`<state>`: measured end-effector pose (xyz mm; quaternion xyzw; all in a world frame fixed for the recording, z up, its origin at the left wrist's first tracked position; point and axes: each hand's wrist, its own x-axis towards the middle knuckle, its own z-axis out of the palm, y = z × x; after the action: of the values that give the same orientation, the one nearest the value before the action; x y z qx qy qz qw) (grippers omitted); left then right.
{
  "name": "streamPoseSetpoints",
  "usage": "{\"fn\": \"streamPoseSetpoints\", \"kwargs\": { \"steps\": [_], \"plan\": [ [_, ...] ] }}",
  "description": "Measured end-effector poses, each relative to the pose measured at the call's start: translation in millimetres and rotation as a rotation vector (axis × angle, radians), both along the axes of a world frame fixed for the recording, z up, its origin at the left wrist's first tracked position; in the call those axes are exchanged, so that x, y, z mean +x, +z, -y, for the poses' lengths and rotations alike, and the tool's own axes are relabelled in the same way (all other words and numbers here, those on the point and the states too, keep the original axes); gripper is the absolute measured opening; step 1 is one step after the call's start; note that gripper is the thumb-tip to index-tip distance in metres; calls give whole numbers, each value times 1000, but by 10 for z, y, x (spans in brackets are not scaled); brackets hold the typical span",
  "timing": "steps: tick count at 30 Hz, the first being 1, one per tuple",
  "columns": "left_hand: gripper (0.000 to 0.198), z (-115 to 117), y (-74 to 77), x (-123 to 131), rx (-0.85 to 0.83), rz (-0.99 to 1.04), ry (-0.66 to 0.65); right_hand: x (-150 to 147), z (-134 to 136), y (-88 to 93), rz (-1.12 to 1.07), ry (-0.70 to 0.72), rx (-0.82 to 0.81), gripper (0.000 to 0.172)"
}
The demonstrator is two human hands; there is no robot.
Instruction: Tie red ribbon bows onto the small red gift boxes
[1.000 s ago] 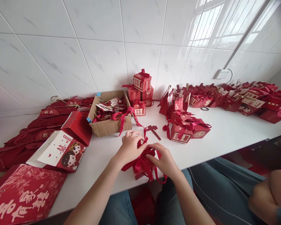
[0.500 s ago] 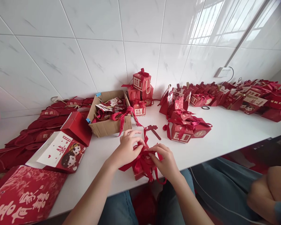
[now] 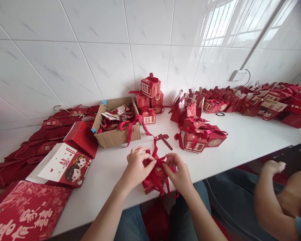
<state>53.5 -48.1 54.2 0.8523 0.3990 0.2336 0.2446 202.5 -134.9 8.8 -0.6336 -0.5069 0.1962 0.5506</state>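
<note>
A small red gift box (image 3: 150, 188) stands at the table's front edge, with red ribbon (image 3: 155, 177) over its top and loose tails hanging down its front. From the left, my left hand (image 3: 138, 164) pinches the ribbon between thumb and forefinger above the box. My right hand (image 3: 177, 171) grips the ribbon on the other side, its fingertips close to the left ones. A red tag with gold characters (image 3: 160, 169) lies between the hands on the box top. Just behind the box is a flat red strip with a scalloped end (image 3: 167, 141).
An open cardboard box (image 3: 117, 135) holds ribbons and cards. Finished red boxes (image 3: 194, 142) stand right of centre, and more line the wall. Flat red bags (image 3: 50, 134) and larger red boxes (image 3: 76, 167) fill the left. At the right sits another person, an arm (image 3: 271, 201) in view.
My left hand has lowered slightly, its pinch now closer to my right hand over the box. The other person's arm at the right has moved, the hand now raised.
</note>
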Motion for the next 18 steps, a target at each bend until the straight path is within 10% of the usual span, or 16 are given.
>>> {"fn": "streamPoseSetpoints", "kwargs": {
  "steps": [18],
  "plan": [
    [8, 4, -194, -139, 59, 98, 249, 22, -57, 185, 255, 287, 4, 39]
  ]
}}
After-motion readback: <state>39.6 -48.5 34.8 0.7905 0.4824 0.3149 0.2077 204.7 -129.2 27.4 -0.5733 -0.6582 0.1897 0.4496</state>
